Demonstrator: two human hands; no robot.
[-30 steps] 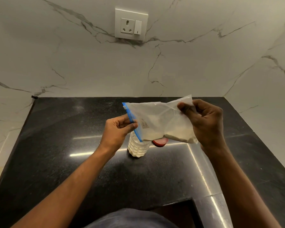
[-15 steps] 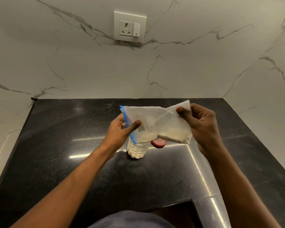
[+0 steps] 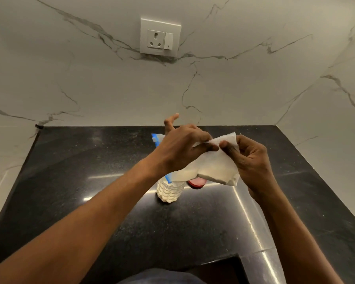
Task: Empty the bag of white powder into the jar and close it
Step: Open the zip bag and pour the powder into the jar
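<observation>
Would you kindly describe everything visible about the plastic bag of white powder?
The bag is a thin, translucent plastic pouch with a blue zip strip along its left end. It is held in the air, crumpled, above the jar. White powder sags in its lower part. The left hand and right hand pinch its upper edge close together. The zip end hangs down toward the jar's mouth.

No legible text anywhere.
</observation>
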